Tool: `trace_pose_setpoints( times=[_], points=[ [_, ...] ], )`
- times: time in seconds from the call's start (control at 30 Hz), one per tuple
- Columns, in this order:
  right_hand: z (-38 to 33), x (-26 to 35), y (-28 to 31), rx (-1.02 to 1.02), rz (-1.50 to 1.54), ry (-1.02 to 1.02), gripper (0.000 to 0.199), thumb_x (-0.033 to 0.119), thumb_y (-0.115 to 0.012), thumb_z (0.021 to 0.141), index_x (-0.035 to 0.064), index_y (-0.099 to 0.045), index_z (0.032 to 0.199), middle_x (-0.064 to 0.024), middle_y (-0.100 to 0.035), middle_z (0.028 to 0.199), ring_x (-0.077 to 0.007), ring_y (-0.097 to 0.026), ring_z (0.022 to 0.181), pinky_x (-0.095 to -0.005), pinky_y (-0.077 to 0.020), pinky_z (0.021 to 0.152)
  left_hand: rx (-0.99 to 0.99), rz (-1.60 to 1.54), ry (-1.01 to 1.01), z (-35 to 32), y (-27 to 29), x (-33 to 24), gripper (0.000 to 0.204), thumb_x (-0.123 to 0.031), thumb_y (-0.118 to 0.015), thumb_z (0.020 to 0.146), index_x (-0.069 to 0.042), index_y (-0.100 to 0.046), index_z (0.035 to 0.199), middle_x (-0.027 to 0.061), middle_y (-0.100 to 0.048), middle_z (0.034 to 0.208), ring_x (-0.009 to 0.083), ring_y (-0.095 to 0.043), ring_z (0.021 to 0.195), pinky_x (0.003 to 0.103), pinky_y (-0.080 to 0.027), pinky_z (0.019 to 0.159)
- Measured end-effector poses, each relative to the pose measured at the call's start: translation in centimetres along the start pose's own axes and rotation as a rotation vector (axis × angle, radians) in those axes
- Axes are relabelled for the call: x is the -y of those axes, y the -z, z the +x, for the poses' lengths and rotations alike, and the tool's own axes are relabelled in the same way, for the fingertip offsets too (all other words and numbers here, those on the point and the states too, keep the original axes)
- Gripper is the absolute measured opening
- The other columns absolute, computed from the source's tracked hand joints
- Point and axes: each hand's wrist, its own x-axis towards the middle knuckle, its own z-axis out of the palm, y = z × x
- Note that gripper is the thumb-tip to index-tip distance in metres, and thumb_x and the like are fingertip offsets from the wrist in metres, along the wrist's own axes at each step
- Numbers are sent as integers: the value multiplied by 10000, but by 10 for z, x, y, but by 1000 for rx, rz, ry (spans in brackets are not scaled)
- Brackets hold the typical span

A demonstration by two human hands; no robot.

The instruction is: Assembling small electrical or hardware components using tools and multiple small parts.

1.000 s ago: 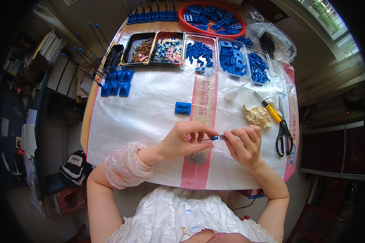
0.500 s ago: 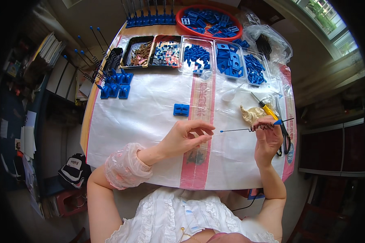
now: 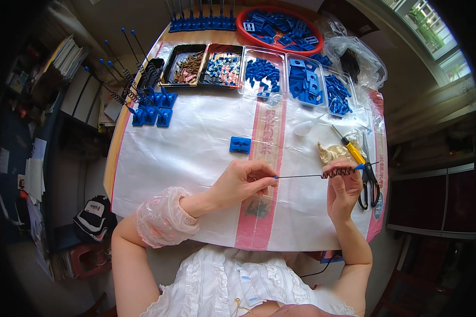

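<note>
Between my hands a thin black spring rod (image 3: 301, 176) lies nearly level, with a small blue tip at its left end, a coil in its middle and a blue cone toward its right end. My left hand (image 3: 248, 178) pinches the blue tip between thumb and fingers. The coiled part is gripped by my right hand (image 3: 345, 187), the cone showing just beyond its fingers. A blue plastic base (image 3: 240, 145) rests on the white sheet, a little beyond my left hand. Close to my right hand are a yellow-handled screwdriver (image 3: 354, 151) and black-handled scissors (image 3: 371, 191).
Trays of brass screws (image 3: 189, 67), small nuts (image 3: 225, 68) and blue parts (image 3: 305, 80) line the far side. Behind them is a red basin (image 3: 313, 51) of blue pieces. Assembled blue bases with upright spring rods (image 3: 150, 108) stand at left. A crumpled beige bundle (image 3: 330, 152) lies at right.
My left hand's fingers have closed on the rod's blue tip, which was apart from them before. The rod has shifted left and slightly down with my right hand.
</note>
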Motion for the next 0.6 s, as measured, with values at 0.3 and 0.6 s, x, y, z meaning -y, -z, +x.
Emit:
trace_pose_setpoints(
  times=[0.3, 0.6],
  points=[
    [-8, -13, -2, 100, -80, -312, 199, 137, -713, 1028, -7, -655, 1154, -49, -631, 1002, -110, -584, 850, -252, -457, 735, -54, -5, 29, 0, 0, -5, 115, -27, -720, 1001, 24, -739, 1102, 15, -756, 894, 48, -684, 772, 212, -572, 690],
    [-11, -18, -4, 100, -178, -300, 41, 2, -688, 999, -15, -670, 1031, -61, -640, 913, -132, -598, 843, -279, -473, 769, -43, 76, 20, 1, 2, -2, 152, -30, -720, 1001, 16, -725, 1145, 18, -752, 932, 50, -681, 795, 212, -569, 703]
  ],
)
